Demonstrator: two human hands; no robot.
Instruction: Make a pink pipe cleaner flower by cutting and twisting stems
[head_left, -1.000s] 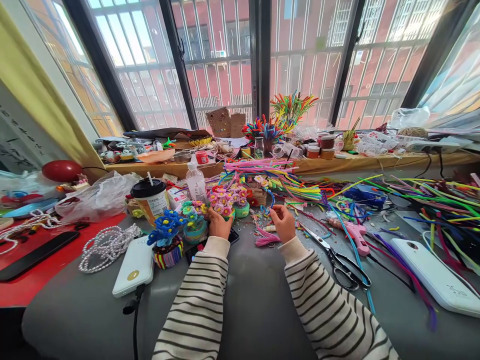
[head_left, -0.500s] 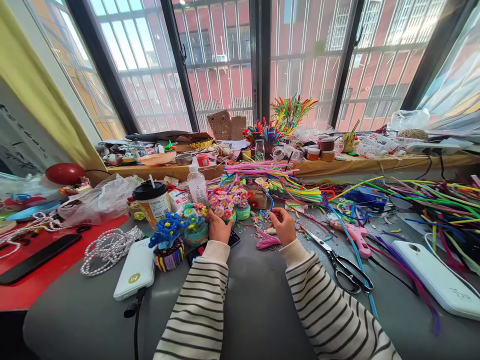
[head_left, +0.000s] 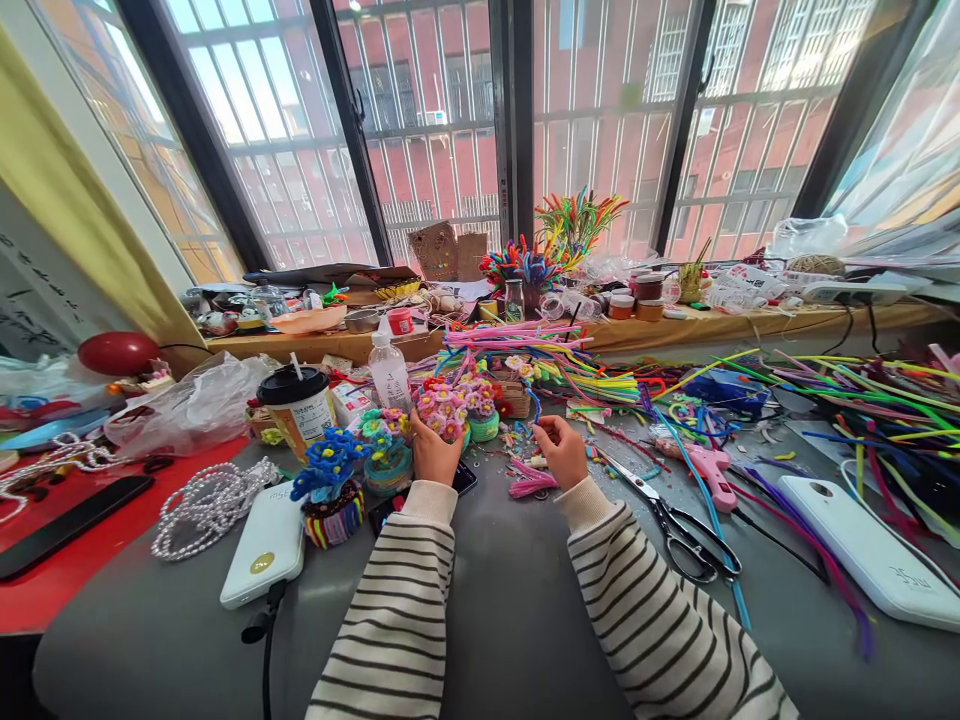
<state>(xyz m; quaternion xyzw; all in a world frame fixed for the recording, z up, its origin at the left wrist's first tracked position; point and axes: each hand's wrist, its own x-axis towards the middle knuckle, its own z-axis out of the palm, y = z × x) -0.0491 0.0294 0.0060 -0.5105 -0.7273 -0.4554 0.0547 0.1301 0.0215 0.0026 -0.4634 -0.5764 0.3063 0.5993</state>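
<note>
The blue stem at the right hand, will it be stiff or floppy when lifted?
The blue stem is probably bendable but not limp, since it stands curved above the right hand. Being thin, it should feel light.

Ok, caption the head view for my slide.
Left hand against a cluster of pink flowers, right hand pinching a blue stem, scissors nearby on the grey table.

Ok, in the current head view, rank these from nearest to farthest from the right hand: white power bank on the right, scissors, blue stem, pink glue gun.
From the right hand:
1. Blue stem, at its fingertips.
2. Scissors, to its right, tips towards it.
3. Pink glue gun, farther right, past the blades.
4. White power bank, farthest right.
</note>
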